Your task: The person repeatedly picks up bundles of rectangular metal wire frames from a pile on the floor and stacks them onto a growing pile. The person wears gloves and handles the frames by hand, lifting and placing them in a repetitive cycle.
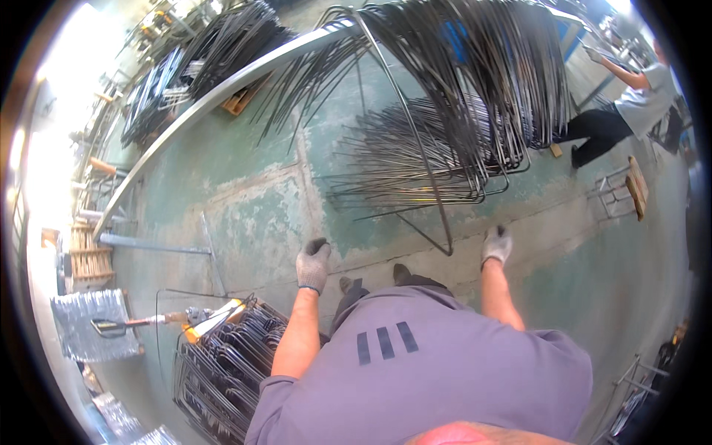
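Note:
My left hand [314, 265], in a light knitted glove with dark fingertips, is held out in front of my body over the floor. Its fingers are loosely curled, and I see nothing in them. My right hand [497, 245], gloved alike, hangs out to the right, loosely open with no object visible in it. Between and beyond my hands, a long bent metal rod [420, 137] hangs down from a rail, its lower corner nearest my right hand without touching it. Many dark bent metal rods [475, 81] hang densely behind it from the same rail.
The grey rail [222, 90] curves to a stand with a floor leg [156, 243] at left. Stacked black metal frames [230, 371], a tool on top [194, 317], stand by my left arm. A stool [633, 189] and a co-worker [644, 100] are at right.

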`<state>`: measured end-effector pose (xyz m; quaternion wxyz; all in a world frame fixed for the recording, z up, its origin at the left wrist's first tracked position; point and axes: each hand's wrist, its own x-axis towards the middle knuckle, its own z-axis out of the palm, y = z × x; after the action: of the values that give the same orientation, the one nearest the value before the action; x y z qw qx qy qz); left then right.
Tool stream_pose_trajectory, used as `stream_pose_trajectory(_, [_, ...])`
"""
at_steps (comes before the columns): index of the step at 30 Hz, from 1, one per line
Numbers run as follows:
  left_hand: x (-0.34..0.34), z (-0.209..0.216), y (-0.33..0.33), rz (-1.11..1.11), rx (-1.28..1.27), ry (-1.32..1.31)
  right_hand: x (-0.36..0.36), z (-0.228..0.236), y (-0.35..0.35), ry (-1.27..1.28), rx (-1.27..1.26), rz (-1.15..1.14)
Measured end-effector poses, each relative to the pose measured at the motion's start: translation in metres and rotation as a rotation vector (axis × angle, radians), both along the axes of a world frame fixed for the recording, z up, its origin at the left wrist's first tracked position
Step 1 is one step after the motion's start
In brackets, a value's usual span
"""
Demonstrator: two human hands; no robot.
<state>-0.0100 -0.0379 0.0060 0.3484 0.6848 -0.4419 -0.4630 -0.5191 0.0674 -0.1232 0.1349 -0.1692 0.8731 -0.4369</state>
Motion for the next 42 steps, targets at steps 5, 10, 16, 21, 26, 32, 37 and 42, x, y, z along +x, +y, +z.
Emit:
stream_pose_trajectory(5, [0.020,-0.022,0.034,0.071,0.136,0.080,0.101,0.262,-0.155,0.098,-0.275,0.550])
stream_pose_trajectory(10, [0.018,-0.054,0.078,-0.023,0.269,0.242,0.173,0.272,-0.286,-0.364,0.054,0.891])
stream_pose_trajectory(16, [0.028,-0.039,0.068,0.039,0.331,0.340,0.234,0.319,-0.284,-0.427,0.152,0.806])
stream_pose_trajectory(21, [0.021,-0.017,0.034,-0.007,0.540,0.936,0.272,0.325,-0.332,-1.043,-0.243,0.557])
stream_pose_trajectory(26, [-0.026,-0.008,0.008,0.023,0.782,1.278,0.214,0.303,-0.415,-0.708,-0.086,0.684])
stream_pose_trajectory(32, [-0.130,-0.059,0.005,-0.327,0.824,1.194,0.210,0.319,-0.409,0.343,0.412,0.864])
stream_pose_trajectory(37, [-0.237,-0.087,-0.005,-0.327,0.997,1.349,0.136,0.343,-0.335,0.147,-0.015,0.721])
stream_pose_trajectory(42, [-0.246,-0.064,-0.038,-0.242,0.677,1.103,-0.007,0.310,-0.309,0.273,-0.175,0.420])
